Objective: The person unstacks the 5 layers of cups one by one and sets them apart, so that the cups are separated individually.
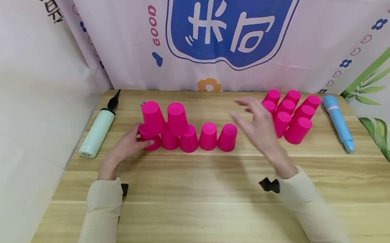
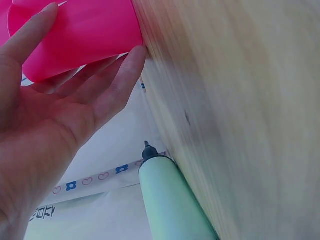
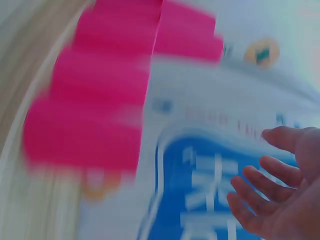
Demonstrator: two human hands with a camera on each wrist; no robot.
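a base row of five pink cups [image 1: 189, 138] and two upper cups [image 1: 164, 117] are set at table [image 1: 203, 200] left. left hand [image 1: 126, 146] fingers steady the end cup; right hand [image 1: 257, 125], fingers spread, holds nothing. spare cups [image 1: 292, 113] remain unstacked at right.

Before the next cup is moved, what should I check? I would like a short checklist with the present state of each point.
1. Left hand steadies the leftmost bottom cup: ok, fingers touch it.
2. Right hand is free: ok, open, holding nothing.
3. Two upper cups sit upright on the bottom row: ok.
4. Spare cup stacks within reach: ok, beside the right hand.
5. Upper cups centred over the gaps: cannot tell.
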